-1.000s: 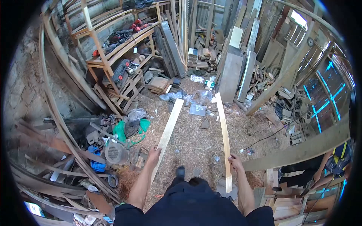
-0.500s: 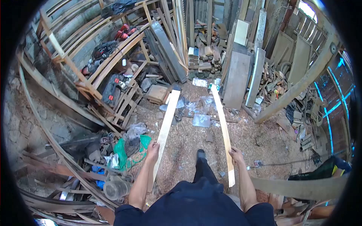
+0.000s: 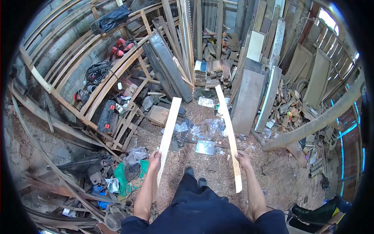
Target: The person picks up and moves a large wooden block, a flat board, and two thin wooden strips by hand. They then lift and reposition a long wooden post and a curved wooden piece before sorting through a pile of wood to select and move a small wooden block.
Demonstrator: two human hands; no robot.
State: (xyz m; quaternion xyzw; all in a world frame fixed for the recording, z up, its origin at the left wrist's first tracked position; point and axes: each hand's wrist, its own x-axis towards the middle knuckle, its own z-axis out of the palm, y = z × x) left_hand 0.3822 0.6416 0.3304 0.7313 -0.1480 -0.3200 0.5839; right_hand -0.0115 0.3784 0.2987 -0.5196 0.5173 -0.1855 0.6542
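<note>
My left hand (image 3: 154, 160) is closed round a long pale wooden strip (image 3: 170, 124), which points forward and slightly right. A second long pale strip (image 3: 228, 121) is gripped near its rear end by my right hand (image 3: 244, 160), its far tip close to the stacked blocks. The two strips are apart, one on each side of my body, above the floor. Their far ends touch nothing that I can make out. Both thumbs lie on top of the wood, and the fingers underneath are partly hidden.
Shavings and a shiny flat sheet (image 3: 205, 147) lie on the floor between the strips. A wooden rack (image 3: 106, 85) with red tools stands left. Boards (image 3: 247, 101) lean at the right, beside a scrap wood heap (image 3: 290, 103). A curved beam (image 3: 311, 130) crosses the right side.
The view has shifted forward over the floor, and the rack and floor items appear nearer. Both feet now show, where one showed before. Each hand still holds its strip.
</note>
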